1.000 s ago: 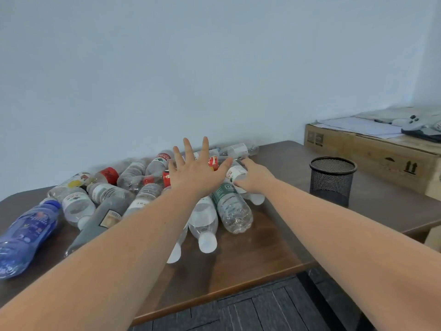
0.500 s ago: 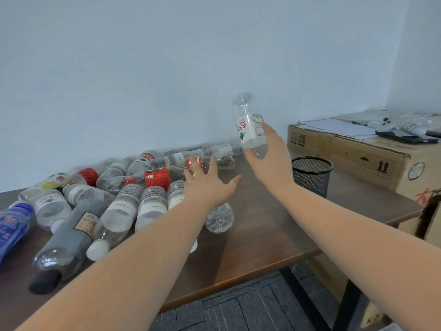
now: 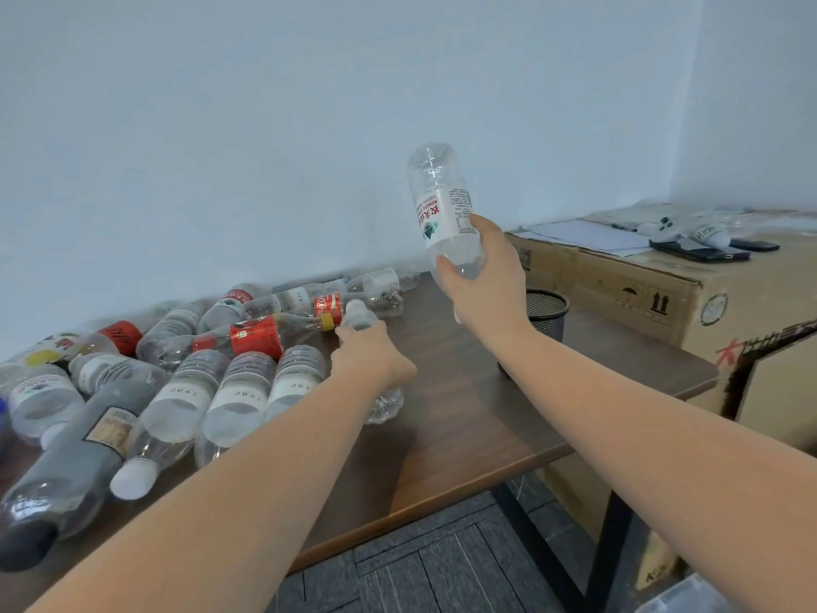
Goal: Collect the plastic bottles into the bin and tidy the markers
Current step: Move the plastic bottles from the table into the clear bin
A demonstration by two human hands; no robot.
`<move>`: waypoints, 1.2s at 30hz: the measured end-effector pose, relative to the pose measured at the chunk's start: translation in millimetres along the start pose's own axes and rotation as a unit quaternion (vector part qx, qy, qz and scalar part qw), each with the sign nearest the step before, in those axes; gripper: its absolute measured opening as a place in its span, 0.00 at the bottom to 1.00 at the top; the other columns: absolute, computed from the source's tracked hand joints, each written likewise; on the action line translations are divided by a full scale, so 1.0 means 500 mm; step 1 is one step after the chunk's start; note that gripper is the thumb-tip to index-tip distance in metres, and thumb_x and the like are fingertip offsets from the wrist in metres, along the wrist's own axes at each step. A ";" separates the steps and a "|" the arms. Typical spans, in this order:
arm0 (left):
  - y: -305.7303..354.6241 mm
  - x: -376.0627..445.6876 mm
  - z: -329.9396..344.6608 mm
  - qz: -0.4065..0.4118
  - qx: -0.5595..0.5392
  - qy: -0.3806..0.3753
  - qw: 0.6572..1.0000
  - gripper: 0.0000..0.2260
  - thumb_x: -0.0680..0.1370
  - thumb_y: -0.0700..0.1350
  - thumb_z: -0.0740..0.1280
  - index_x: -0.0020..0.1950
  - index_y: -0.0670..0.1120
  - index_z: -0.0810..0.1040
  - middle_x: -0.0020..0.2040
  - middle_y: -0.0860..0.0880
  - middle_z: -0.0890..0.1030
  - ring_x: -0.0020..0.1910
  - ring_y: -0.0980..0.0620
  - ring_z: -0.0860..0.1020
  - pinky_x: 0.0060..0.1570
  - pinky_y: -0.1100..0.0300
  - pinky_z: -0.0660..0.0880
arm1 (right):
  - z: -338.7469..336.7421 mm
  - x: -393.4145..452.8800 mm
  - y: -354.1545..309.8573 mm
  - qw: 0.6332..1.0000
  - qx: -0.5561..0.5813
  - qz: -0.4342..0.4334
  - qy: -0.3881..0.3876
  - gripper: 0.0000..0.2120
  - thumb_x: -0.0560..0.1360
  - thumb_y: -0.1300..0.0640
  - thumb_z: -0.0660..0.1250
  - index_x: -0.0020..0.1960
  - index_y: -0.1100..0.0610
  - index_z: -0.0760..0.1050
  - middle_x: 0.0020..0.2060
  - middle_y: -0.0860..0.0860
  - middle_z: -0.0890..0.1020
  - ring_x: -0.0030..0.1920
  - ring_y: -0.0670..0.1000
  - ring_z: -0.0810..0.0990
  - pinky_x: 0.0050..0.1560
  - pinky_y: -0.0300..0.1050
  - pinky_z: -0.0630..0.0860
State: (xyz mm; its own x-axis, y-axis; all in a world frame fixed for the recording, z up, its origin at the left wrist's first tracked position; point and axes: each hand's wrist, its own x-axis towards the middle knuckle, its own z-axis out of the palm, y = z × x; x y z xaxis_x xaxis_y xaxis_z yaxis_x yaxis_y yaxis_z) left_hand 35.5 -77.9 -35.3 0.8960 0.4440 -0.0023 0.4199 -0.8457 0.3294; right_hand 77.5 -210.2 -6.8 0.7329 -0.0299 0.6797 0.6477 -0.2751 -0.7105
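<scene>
My right hand (image 3: pixel 484 276) is shut on a clear bottle with a white and red label (image 3: pixel 440 205), held upside down above the table, left of the black mesh cup (image 3: pixel 548 314). My left hand (image 3: pixel 369 360) is closed around a clear bottle (image 3: pixel 360 316) lying at the right end of the pile; its crumpled end (image 3: pixel 389 402) sticks out below my wrist. Several more plastic bottles (image 3: pixel 238 391) lie in a heap across the left half of the brown table (image 3: pixel 464 418). I see no markers.
A large cardboard box (image 3: pixel 654 294) stands right of the table, with papers, a white controller (image 3: pixel 670 227) and phones on top. The wall runs close behind the bottles. Dark floor tiles (image 3: pixel 442 564) show below the table's front edge.
My right hand has lifted the labelled bottle off the pile and raised it. My left hand went from open above the bottles to closed around one. The view swung to the right.
</scene>
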 end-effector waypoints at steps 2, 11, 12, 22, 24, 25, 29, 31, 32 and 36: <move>0.001 -0.006 -0.008 0.021 -0.058 0.066 0.996 0.31 0.70 0.48 0.67 0.72 0.50 0.62 0.73 0.38 0.56 0.61 0.38 0.72 0.51 0.55 0.69 | -0.015 0.002 -0.007 1.000 0.013 -0.001 0.015 0.28 0.74 0.57 0.69 0.72 0.56 0.65 0.64 0.53 0.73 0.64 0.51 0.70 0.57 0.35 0.64; 0.044 -0.046 -0.051 0.123 -0.186 0.223 0.949 0.37 0.72 0.48 0.68 0.77 0.57 0.54 0.78 0.46 0.47 0.72 0.43 0.64 0.63 0.52 0.68 | -0.124 0.001 -0.022 0.996 0.038 0.011 0.084 0.25 0.75 0.57 0.67 0.70 0.54 0.66 0.60 0.45 0.72 0.63 0.47 0.70 0.59 0.37 0.65; 0.056 -0.053 -0.053 0.133 -0.192 0.227 0.945 0.37 0.72 0.48 0.67 0.77 0.57 0.54 0.78 0.46 0.47 0.72 0.43 0.63 0.64 0.52 0.67 | -0.139 0.001 -0.021 0.995 0.041 0.010 0.094 0.25 0.75 0.57 0.67 0.70 0.54 0.66 0.61 0.46 0.73 0.64 0.48 0.70 0.60 0.38 0.66; 0.272 -0.165 -0.023 0.238 -0.245 0.163 0.926 0.37 0.72 0.46 0.66 0.77 0.60 0.52 0.79 0.48 0.44 0.74 0.46 0.60 0.64 0.55 0.66 | -0.368 -0.034 0.025 0.985 -0.029 0.041 0.164 0.26 0.75 0.57 0.67 0.71 0.56 0.65 0.66 0.50 0.72 0.67 0.48 0.68 0.63 0.34 0.61; 0.318 -0.196 -0.003 0.270 -0.240 0.138 0.922 0.37 0.73 0.47 0.66 0.77 0.60 0.51 0.79 0.48 0.44 0.75 0.46 0.59 0.65 0.55 0.66 | -0.426 -0.055 0.045 0.982 -0.043 0.068 0.172 0.27 0.74 0.55 0.67 0.72 0.54 0.65 0.66 0.50 0.73 0.67 0.49 0.69 0.66 0.42 0.65; 0.340 -0.212 0.009 0.286 -0.237 0.128 0.920 0.37 0.73 0.47 0.66 0.77 0.60 0.51 0.79 0.48 0.44 0.75 0.46 0.59 0.65 0.55 0.66 | -0.455 -0.069 0.053 0.980 -0.051 0.082 0.174 0.28 0.73 0.54 0.66 0.71 0.53 0.65 0.66 0.51 0.73 0.67 0.50 0.69 0.67 0.45 0.67; 0.427 -0.279 0.070 0.325 -0.233 0.065 0.914 0.37 0.73 0.48 0.66 0.77 0.59 0.52 0.79 0.46 0.46 0.75 0.45 0.59 0.67 0.55 0.64 | -0.566 -0.140 0.100 0.967 -0.102 0.148 0.181 0.28 0.75 0.56 0.66 0.73 0.53 0.62 0.67 0.52 0.70 0.67 0.50 0.69 0.64 0.45 0.69; 0.466 -0.311 0.109 0.334 -0.218 0.015 0.917 0.36 0.74 0.48 0.66 0.78 0.57 0.52 0.78 0.46 0.49 0.74 0.46 0.59 0.68 0.55 0.63 | -0.619 -0.182 0.131 0.958 -0.115 0.184 0.185 0.28 0.75 0.55 0.65 0.73 0.51 0.62 0.66 0.49 0.70 0.60 0.46 0.74 0.57 0.36 0.70; 0.483 -0.324 0.129 0.337 -0.210 -0.011 0.918 0.37 0.74 0.49 0.66 0.78 0.57 0.51 0.77 0.46 0.50 0.74 0.46 0.60 0.67 0.55 0.63 | -0.642 -0.201 0.147 0.953 -0.122 0.204 0.186 0.27 0.76 0.55 0.65 0.73 0.50 0.62 0.66 0.49 0.70 0.57 0.44 0.75 0.54 0.33 0.69; 0.535 -0.364 0.213 0.352 -0.171 -0.072 0.918 0.37 0.73 0.50 0.67 0.78 0.57 0.51 0.75 0.46 0.54 0.67 0.43 0.68 0.63 0.54 0.68 | -0.727 -0.272 0.209 0.932 -0.154 0.269 0.189 0.27 0.75 0.54 0.66 0.72 0.50 0.62 0.65 0.53 0.72 0.60 0.53 0.74 0.56 0.45 0.73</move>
State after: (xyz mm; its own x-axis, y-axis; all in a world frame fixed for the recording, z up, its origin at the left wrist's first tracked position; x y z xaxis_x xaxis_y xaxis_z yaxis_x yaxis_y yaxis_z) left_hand 0.0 -416.7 -47.3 0.9482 -0.2404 0.2075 -0.3170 -0.7551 0.5739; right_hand -30.1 -584.3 -107.2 0.7704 -0.5640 0.2972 0.0743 -0.3835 -0.9206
